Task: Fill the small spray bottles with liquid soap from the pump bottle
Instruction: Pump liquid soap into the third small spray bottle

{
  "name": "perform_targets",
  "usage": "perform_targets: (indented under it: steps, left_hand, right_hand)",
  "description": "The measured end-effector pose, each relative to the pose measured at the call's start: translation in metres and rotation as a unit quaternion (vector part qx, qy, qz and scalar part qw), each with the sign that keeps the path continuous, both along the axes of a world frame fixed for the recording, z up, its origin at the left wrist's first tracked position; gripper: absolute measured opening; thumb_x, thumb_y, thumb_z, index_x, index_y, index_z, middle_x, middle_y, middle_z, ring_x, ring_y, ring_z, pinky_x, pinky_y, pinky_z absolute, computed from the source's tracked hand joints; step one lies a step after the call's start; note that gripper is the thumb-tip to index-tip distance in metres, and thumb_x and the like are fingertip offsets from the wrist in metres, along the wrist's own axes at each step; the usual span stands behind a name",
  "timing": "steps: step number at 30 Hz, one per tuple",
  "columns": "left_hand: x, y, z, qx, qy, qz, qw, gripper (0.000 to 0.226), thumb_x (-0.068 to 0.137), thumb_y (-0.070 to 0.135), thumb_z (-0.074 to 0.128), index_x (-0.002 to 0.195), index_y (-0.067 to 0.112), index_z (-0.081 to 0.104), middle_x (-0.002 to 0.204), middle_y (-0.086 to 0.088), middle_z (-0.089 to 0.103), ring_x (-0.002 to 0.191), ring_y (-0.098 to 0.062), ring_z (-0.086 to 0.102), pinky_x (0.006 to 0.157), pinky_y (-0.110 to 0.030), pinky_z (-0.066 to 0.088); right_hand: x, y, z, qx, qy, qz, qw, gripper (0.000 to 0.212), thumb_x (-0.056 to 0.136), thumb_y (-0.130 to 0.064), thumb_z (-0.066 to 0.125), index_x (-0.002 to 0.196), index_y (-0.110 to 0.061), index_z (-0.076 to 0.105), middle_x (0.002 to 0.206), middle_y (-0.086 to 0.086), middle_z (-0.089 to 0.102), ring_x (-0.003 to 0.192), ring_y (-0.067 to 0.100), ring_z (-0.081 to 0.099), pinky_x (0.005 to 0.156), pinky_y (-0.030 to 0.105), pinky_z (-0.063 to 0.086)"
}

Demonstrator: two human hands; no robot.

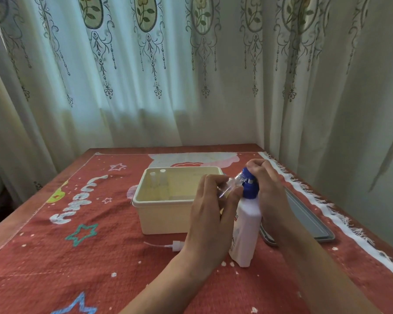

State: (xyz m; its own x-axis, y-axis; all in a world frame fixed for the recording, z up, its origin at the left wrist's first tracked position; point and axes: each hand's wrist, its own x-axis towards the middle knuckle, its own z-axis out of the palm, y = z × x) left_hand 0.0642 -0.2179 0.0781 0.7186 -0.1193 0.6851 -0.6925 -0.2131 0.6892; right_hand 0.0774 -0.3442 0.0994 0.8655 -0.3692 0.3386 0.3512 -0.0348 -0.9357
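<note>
A white pump bottle (245,230) with a blue pump head (250,186) stands on the red cloth, right of centre. My right hand (268,184) is curled over the top of the pump head. My left hand (211,214) holds a small clear spray bottle (230,184), tilted, its open neck up against the blue nozzle. That bottle's white spray cap with its thin tube (173,245) lies on the cloth in front of the box. Two more small capped spray bottles (158,183) stand upright in the back left corner of a cream plastic box (163,214).
A grey lid or tray (309,218) lies flat just right of the pump bottle, near the cloth's fringed edge. Patterned curtains hang close behind the table and along its right side. The red cloth (77,257) covers the tabletop.
</note>
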Motion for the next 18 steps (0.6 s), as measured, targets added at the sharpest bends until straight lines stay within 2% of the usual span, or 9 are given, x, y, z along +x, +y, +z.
perform_targets:
  steps: [4, 7, 9, 14, 16, 18]
  left_hand:
    - [0.0001, -0.0005, -0.0001, -0.005, 0.002, 0.001, 1.000, 0.015, 0.099, 0.023, 0.059, 0.110, 0.012, 0.056, 0.102, 0.000, 0.058, 0.088, 0.007, 0.054, 0.071, -0.003, 0.041]
    - [0.0005, 0.0013, 0.0025, -0.004, -0.003, -0.004, 1.000, 0.017, 0.098, 0.023, 0.059, 0.110, 0.012, 0.057, 0.103, 0.000, 0.059, 0.089, 0.006, 0.055, 0.072, -0.004, 0.042]
    - [0.0007, 0.0015, 0.0019, -0.001, -0.008, -0.001, 1.000, 0.017, 0.098, 0.023, 0.060, 0.110, 0.011, 0.057, 0.103, 0.000, 0.059, 0.089, 0.006, 0.054, 0.072, -0.003, 0.042]
    - [0.0015, -0.0003, -0.0033, -0.003, 0.001, 0.014, 1.000, 0.016, 0.098, 0.025, 0.060, 0.110, 0.014, 0.056, 0.100, 0.001, 0.058, 0.086, 0.004, 0.053, 0.072, -0.005, 0.041]
    - [0.0010, 0.0002, -0.0015, -0.004, 0.000, 0.011, 1.000, 0.017, 0.098, 0.026, 0.060, 0.110, 0.014, 0.056, 0.101, 0.001, 0.058, 0.087, 0.003, 0.054, 0.072, -0.005, 0.041]
    - [-0.0001, 0.0008, 0.0020, -0.009, -0.003, 0.004, 1.000, 0.018, 0.097, 0.024, 0.060, 0.109, 0.012, 0.057, 0.100, 0.000, 0.059, 0.087, 0.005, 0.054, 0.073, -0.004, 0.041]
  right_hand:
    - [-0.0001, 0.0005, -0.0001, 0.008, 0.000, 0.001, 1.000, 0.009, 0.101, -0.030, 0.047, 0.098, -0.029, 0.055, 0.101, 0.001, 0.061, 0.083, 0.011, 0.064, 0.067, 0.019, 0.050]
    - [-0.0037, 0.0032, 0.0013, 0.021, 0.002, 0.015, 1.000, 0.016, 0.100, -0.040, 0.044, 0.098, -0.028, 0.055, 0.086, -0.004, 0.063, 0.062, 0.000, 0.065, 0.056, 0.013, 0.052]
    - [-0.0048, 0.0031, 0.0021, 0.024, -0.003, 0.022, 0.999, 0.013, 0.101, -0.032, 0.045, 0.098, -0.024, 0.056, 0.084, -0.001, 0.061, 0.055, -0.002, 0.062, 0.053, 0.012, 0.051]
    - [-0.0005, 0.0008, 0.0014, 0.010, -0.015, 0.002, 1.000, 0.010, 0.100, -0.020, 0.049, 0.094, -0.019, 0.057, 0.093, 0.005, 0.060, 0.062, 0.000, 0.061, 0.054, 0.013, 0.047]
    - [-0.0008, 0.0016, 0.0017, 0.020, -0.010, 0.007, 1.000, 0.010, 0.100, -0.023, 0.049, 0.097, -0.018, 0.057, 0.090, 0.002, 0.061, 0.060, -0.001, 0.061, 0.053, 0.013, 0.048]
    - [-0.0037, 0.0031, 0.0025, 0.035, -0.001, 0.023, 0.999, 0.014, 0.100, -0.035, 0.048, 0.099, -0.022, 0.056, 0.080, -0.006, 0.065, 0.060, 0.001, 0.064, 0.053, 0.014, 0.051]
